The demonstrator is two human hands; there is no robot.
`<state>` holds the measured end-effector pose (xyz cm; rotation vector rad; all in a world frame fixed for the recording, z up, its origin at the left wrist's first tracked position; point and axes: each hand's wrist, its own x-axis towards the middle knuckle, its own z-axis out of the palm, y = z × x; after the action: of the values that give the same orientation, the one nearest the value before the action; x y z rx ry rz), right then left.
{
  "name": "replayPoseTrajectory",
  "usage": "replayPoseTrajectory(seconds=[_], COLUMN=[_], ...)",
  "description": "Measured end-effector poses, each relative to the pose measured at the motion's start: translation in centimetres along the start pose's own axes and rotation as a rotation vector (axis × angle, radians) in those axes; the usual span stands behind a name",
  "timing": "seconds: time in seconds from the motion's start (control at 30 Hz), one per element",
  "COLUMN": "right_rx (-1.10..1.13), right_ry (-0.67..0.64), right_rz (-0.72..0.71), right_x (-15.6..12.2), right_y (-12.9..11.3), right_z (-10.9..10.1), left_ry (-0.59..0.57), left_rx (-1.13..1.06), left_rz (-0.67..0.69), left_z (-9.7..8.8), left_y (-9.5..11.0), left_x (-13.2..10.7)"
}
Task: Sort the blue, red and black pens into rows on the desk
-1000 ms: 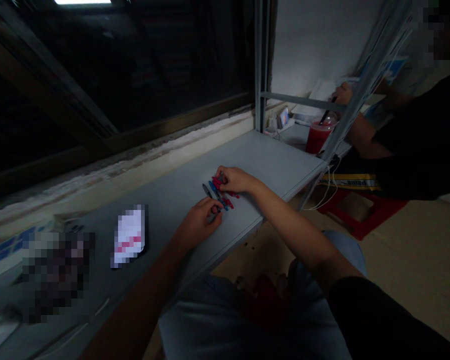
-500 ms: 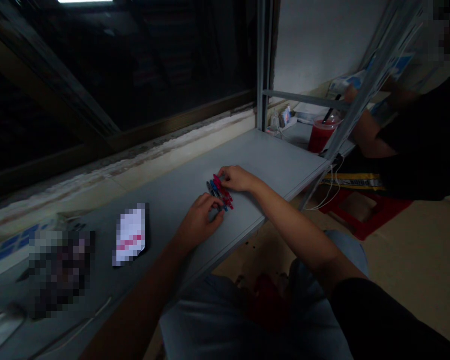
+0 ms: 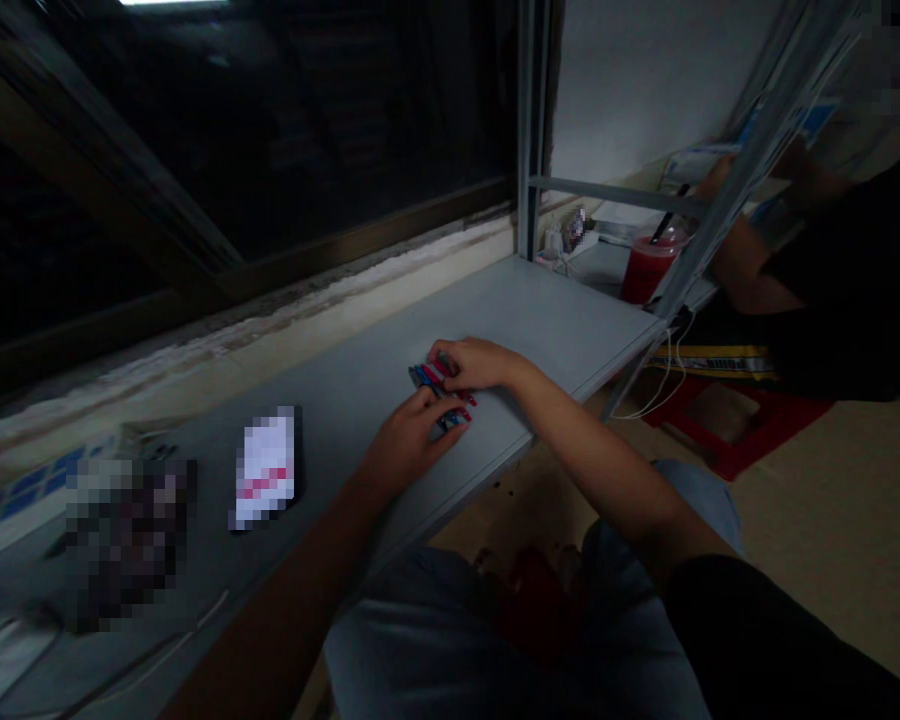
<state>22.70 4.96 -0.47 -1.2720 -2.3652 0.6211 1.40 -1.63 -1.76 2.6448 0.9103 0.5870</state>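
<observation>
Several slim pens [image 3: 425, 376], dark, blue and red, lie side by side on the grey desk [image 3: 487, 300]. My left hand [image 3: 409, 438] is at their near ends, fingers laid over them and thumb pressed along the tips, closed around the bunch. From the right, my right hand [image 3: 474, 364] curls its fingers over the far part of the row, at a red pen [image 3: 435, 371]. Both hands rest low at the desktop, almost touching. My fingers cover the middle of the pens.
A lit phone [image 3: 264, 465] and a blurred-out dark object [image 3: 135, 540] lie to the left, near a cable [image 3: 172, 640]. Beyond a metal post [image 3: 526, 130] stands a cup of red drink [image 3: 649, 262]. A person in black [image 3: 862, 270] sits at right, by a red stool [image 3: 765, 440].
My left hand has slid right and farther over the pens. My right hand's fingers have curled more over them, and the hands are closer together.
</observation>
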Motion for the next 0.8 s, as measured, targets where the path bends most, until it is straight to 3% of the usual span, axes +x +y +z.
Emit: replayPoseTrajectory(seconds=[0.47,0.6,0.8], right_rx=[0.221,0.517,0.933], right_ry=[0.09,0.124,0.045], right_rz=[-0.06,-0.043,0.058], right_x=[0.6,1.0,1.2], right_y=[0.5,0.3,-0.4], right_z=[0.6,0.9,0.8], left_ry=[0.066,0.074,0.183], left_rx=[0.081,0.076,0.016], left_rz=[-0.12,-0.105,-0.165], left_z=[-0.1,-0.1,-0.4], left_y=[-0.7,-1.0,-0.6], left_x=[0.0,0.0,-0.1])
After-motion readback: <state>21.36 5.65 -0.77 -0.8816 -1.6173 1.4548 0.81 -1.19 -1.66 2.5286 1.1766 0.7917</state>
